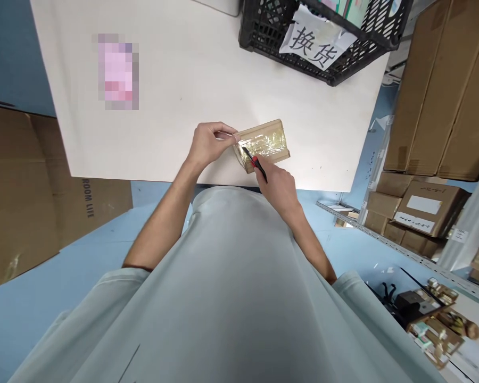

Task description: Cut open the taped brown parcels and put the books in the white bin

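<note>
A small flat cardboard parcel [277, 129], covered with shiny clear tape, lies at a slant near the front edge of the white table. My left hand [212, 141] pinches its left end between thumb and fingers. In my right hand [280, 186] is a red and black utility knife [256, 161], wrapped by the fingers. The knife's tip rests at the taped surface close to the parcel's left end; whether it has cut in, I cannot tell. My right fingers partly cover the parcel's lower side.
A black plastic crate [265, 32] with a handwritten paper label [317, 40] stands at the back right. A pixelated pink item [118, 72] lies at the back left of the white table [163, 69]. Cardboard boxes [19, 197] stand left; shelving with boxes [423, 205] stands right.
</note>
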